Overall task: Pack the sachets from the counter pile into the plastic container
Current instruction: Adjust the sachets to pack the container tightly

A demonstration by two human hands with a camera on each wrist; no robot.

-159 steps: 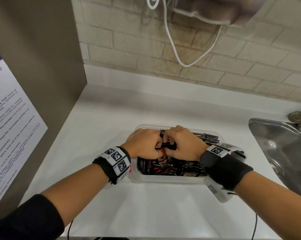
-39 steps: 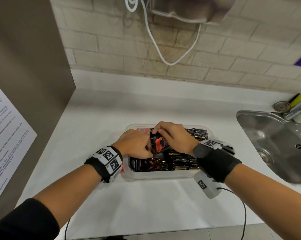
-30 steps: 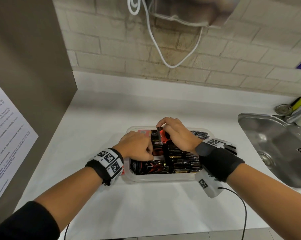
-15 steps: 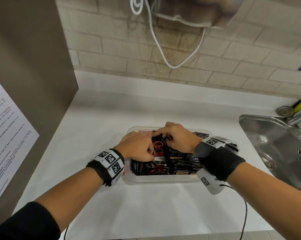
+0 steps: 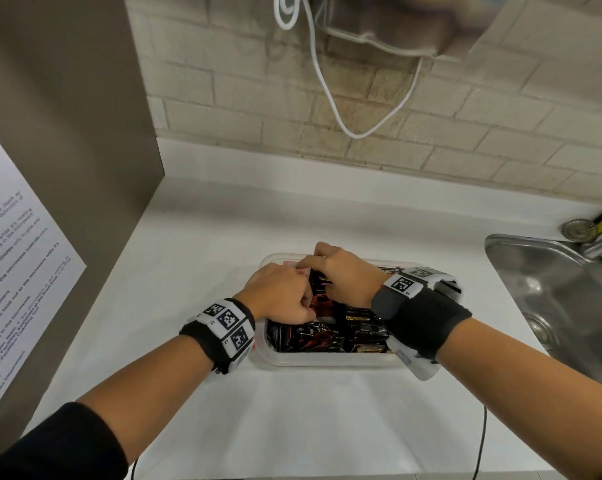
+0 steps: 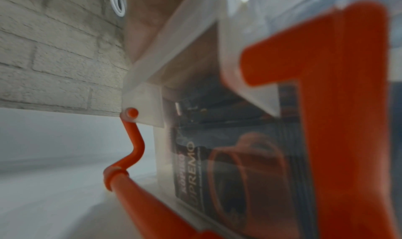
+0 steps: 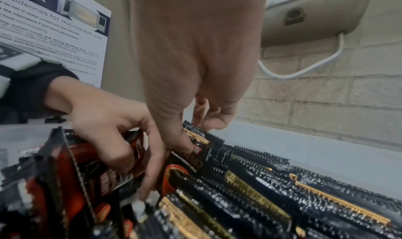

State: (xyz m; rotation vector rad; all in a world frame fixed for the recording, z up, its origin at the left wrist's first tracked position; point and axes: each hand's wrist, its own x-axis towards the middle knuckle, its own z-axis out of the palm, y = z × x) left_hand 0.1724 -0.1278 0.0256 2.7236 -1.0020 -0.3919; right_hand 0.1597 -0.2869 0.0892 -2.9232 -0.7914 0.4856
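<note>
Since half a second ago the right hand [image 5: 348,275] has slid toward 11 o'clock of the plastic container [image 5: 327,358] on the desk [image 5: 292,427], its grip pinching one black sachet [image 7: 195,150]; the left hand [image 5: 279,296] grips a red-and-black bundle [image 7: 104,170]. Tucking step: next, press that sachet down between the packed rows without buckling neighbours
</note>
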